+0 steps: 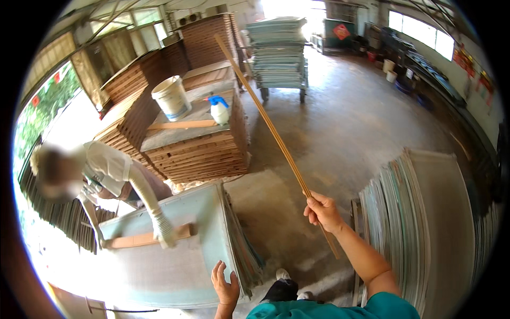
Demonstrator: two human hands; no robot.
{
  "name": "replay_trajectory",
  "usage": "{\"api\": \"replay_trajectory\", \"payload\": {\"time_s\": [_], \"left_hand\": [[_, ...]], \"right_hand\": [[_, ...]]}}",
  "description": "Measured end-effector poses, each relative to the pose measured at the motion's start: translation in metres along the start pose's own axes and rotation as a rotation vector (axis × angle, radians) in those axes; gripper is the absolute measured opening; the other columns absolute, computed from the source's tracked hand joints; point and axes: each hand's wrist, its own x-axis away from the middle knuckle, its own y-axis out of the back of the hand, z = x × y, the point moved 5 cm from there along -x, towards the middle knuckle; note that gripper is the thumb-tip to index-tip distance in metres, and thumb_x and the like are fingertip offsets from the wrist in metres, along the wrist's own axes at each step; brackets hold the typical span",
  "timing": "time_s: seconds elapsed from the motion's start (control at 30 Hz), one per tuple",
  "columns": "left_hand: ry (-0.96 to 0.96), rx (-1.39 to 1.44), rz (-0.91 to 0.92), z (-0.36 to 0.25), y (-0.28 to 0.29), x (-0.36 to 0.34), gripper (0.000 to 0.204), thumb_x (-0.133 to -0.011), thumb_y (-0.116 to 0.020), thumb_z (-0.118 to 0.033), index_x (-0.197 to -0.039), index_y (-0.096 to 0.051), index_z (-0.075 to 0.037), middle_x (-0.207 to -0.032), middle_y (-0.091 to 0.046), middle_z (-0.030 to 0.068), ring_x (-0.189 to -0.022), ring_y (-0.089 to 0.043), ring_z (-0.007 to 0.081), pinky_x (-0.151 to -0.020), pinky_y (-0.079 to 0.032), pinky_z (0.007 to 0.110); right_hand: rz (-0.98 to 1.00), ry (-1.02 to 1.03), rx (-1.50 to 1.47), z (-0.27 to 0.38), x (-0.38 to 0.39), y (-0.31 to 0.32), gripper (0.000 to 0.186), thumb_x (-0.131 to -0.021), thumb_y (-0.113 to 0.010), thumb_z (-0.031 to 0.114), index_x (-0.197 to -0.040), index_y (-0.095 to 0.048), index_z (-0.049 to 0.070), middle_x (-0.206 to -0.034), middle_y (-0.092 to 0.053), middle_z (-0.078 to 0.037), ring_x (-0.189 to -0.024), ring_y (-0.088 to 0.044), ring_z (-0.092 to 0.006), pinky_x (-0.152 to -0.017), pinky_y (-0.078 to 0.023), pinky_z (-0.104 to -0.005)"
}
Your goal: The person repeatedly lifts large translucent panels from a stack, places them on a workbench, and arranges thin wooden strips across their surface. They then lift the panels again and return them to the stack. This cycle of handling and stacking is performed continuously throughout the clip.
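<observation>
My right hand is closed around a few long, thin wooden sticks. They slant from beside my right forearm up toward the far left. My left hand is empty, its fingers apart, near the right edge of a stack of pale mesh panels with green borders. Across that stack lies a flat wooden strip, or several close together. A co-worker in a light top leans over the stack from the left, a gloved hand at the strip's right end.
Upright mesh panels stand close on my right. Beyond the near stack are piled wooden boards carrying a white bucket and a blue-topped spray bottle. A wheeled cart of stacked panels stands farther back on the concrete floor.
</observation>
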Motion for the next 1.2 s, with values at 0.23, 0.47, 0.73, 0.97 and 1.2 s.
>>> {"api": "replay_trajectory", "payload": {"time_s": [0.23,0.47,0.73,0.97,1.2], "left_hand": [[0.238,0.132,-0.171,0.021,-0.044,-0.062,0.041,-0.072,-0.060,0.002,-0.113,-0.052,-0.002,-0.117,-0.054,0.0161,-0.089,-0.059,0.0278,-0.084,-0.045,0.038],[0.391,0.200,-0.328,0.039,-0.064,-0.148,0.048,-0.072,-0.057,0.007,-0.118,-0.051,-0.002,-0.111,-0.054,0.0150,-0.086,-0.061,0.0238,-0.080,-0.047,0.034],[0.705,-0.162,-0.474,0.080,-0.072,-0.183,0.043,-0.078,-0.063,0.001,-0.120,-0.051,-0.001,-0.104,-0.059,0.0197,-0.088,-0.059,0.0299,-0.083,-0.045,0.041],[0.995,-0.274,-0.694,0.089,-0.094,-0.251,0.046,-0.070,-0.063,0.003,-0.115,-0.053,0.000,-0.110,-0.057,0.0165,-0.089,-0.060,0.0276,-0.082,-0.046,0.037],[1.252,-0.450,-0.765,0.069,-0.109,-0.251,0.048,-0.070,-0.067,-0.003,-0.116,-0.051,-0.002,-0.109,-0.057,0.0146,-0.091,-0.059,0.0275,-0.088,-0.043,0.039]], "right_hand": [[0.149,-0.062,-0.052,-0.011,-0.165,-0.059,0.034,-0.095,-0.051,0.023,-0.124,-0.052,0.006,-0.069,-0.060,-0.005,-0.046,-0.052,-0.0065,-0.038,-0.040,-0.0200],[0.206,-0.243,-0.084,-0.031,-0.327,-0.129,0.034,-0.094,-0.052,0.027,-0.125,-0.052,0.013,-0.070,-0.061,-0.006,-0.047,-0.053,-0.0084,-0.037,-0.042,-0.0219],[0.229,-0.300,-0.127,-0.129,-0.526,-0.227,0.021,-0.094,-0.051,0.023,-0.110,-0.057,0.012,-0.069,-0.061,-0.008,-0.046,-0.053,-0.0110,-0.034,-0.039,-0.0246],[0.118,-0.412,-0.017,-0.170,-0.770,-0.287,0.024,-0.090,-0.046,0.030,-0.075,-0.049,0.012,-0.061,-0.053,-0.006,-0.044,-0.046,-0.0119,-0.036,-0.035,-0.0240],[0.163,0.334,0.622,-0.191,-0.945,-0.362,0.066,-0.089,-0.051,0.036,-0.135,-0.033,-0.008,-0.139,-0.037,-0.026,-0.129,-0.037,-0.0319,-0.105,-0.029,-0.0354]]}}
